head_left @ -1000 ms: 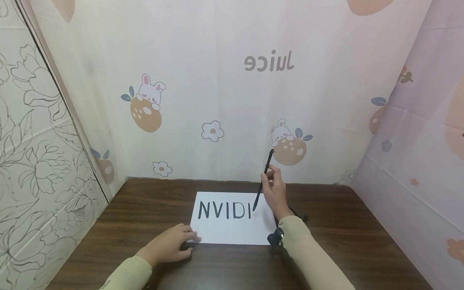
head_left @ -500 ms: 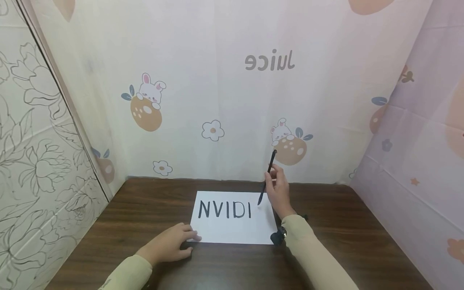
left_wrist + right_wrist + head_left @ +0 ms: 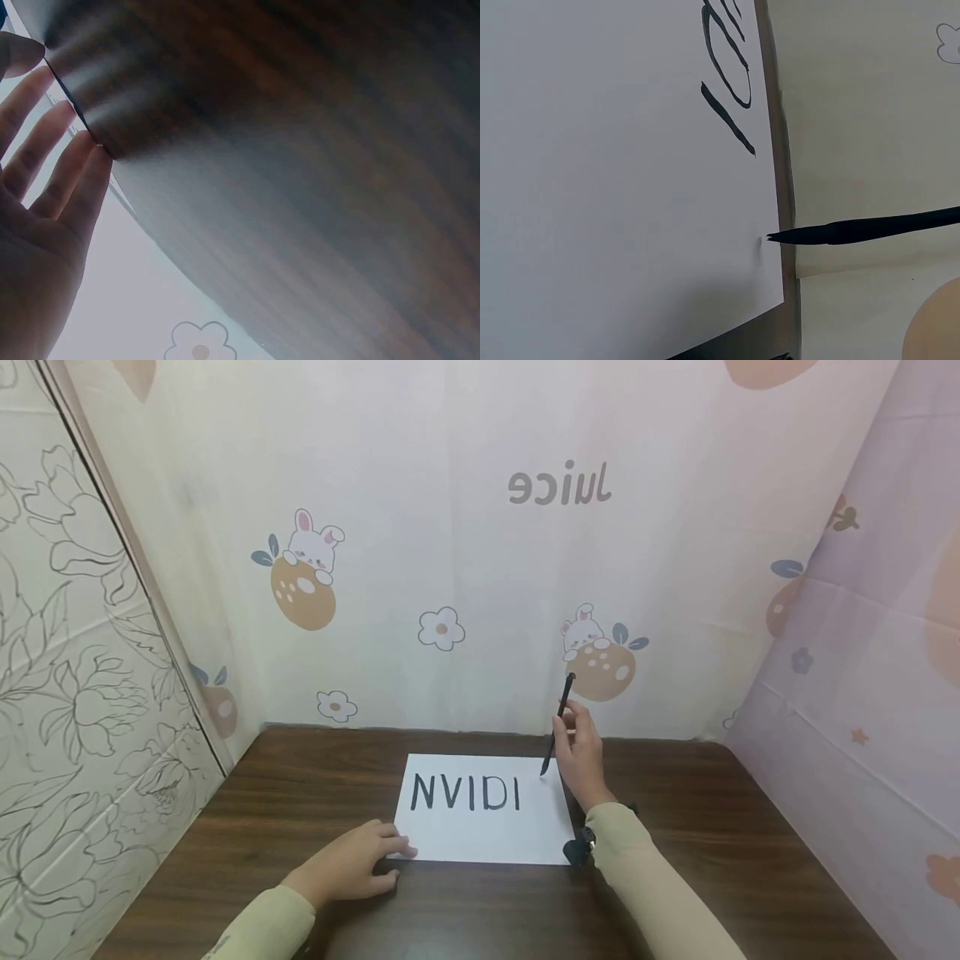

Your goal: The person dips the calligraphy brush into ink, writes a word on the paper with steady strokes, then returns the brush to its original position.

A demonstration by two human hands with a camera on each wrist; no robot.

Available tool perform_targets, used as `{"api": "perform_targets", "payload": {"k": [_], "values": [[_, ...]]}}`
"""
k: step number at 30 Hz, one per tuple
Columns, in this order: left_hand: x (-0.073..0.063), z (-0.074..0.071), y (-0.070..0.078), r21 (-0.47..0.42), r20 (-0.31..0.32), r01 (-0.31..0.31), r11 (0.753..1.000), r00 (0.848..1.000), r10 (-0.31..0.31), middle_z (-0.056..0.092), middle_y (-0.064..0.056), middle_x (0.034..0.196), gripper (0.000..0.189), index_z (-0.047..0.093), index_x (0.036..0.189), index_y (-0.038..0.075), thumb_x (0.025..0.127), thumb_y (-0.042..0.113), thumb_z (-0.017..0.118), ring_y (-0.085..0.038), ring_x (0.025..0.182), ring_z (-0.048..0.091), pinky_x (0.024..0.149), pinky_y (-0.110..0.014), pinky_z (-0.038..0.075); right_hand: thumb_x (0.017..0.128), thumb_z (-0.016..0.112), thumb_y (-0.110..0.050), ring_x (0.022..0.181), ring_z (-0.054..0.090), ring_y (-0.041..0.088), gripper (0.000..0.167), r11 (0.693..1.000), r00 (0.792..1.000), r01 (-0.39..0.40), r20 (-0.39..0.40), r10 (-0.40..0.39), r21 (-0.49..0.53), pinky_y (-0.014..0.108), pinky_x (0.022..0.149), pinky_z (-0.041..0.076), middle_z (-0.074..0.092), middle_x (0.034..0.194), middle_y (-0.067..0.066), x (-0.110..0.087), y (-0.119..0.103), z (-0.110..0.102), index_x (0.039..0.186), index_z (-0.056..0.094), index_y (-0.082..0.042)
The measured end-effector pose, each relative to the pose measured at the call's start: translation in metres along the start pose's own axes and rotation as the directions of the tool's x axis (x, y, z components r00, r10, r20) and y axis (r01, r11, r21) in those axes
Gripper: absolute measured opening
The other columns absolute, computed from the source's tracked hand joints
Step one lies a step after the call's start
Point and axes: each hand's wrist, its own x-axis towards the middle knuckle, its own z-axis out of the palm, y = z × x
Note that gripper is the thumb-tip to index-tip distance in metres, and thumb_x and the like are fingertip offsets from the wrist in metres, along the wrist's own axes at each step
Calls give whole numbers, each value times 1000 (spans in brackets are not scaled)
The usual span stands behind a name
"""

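A white sheet of paper (image 3: 480, 839) lies on the table, with the black letters "NVIDI" (image 3: 465, 792) across its upper part. My right hand (image 3: 579, 756) pinches a slim black calligraphy brush (image 3: 557, 727) that leans with its top end up and to the right. In the right wrist view the dark tip of the brush (image 3: 810, 234) is by the paper's top edge, right of the last letter, a faint shadow beside it; it seems just above the paper. My left hand (image 3: 348, 864) rests at the sheet's lower left corner, fingers spread and relaxed, fingertips on the paper.
The dark wood-grain table (image 3: 300, 793) ends at a printed curtain (image 3: 450, 543) behind it. Another curtain with line-drawn flowers (image 3: 82, 677) hangs on the left side. A small dark device (image 3: 579, 846) is strapped at my right wrist.
My right hand has moved the brush up and to the right, from beside the last "I" to the upper right of the sheet. My left hand stays in place.
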Motion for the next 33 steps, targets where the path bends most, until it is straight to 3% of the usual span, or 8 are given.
{"api": "perform_targets", "payload": {"k": [10,25,33], "values": [[1,-1,1,6,1,-5,1000,1000,5,65,7,110,28,74,114,21,86,20,71,-13,100,58,86,-35,51,104,53,-16,94,61,21,33,1000,1000,-4,6,4,4,42,75,56,61,104,12,-1,-1,0,135,51,-5],[1,0,1,-7,23,18,1000,1000,-18,64,7,111,28,74,115,22,87,21,71,-12,100,58,86,-35,52,104,54,-17,96,60,23,34,998,997,-55,51,55,11,44,82,55,59,105,11,-8,-1,2,137,49,-11],[1,0,0,-3,24,23,1000,999,-22,65,8,111,28,74,115,22,87,22,71,-13,100,58,86,-36,52,104,54,-16,94,61,22,34,1000,999,-26,40,26,3,42,79,54,60,105,10,-11,0,4,137,50,-8]]}}
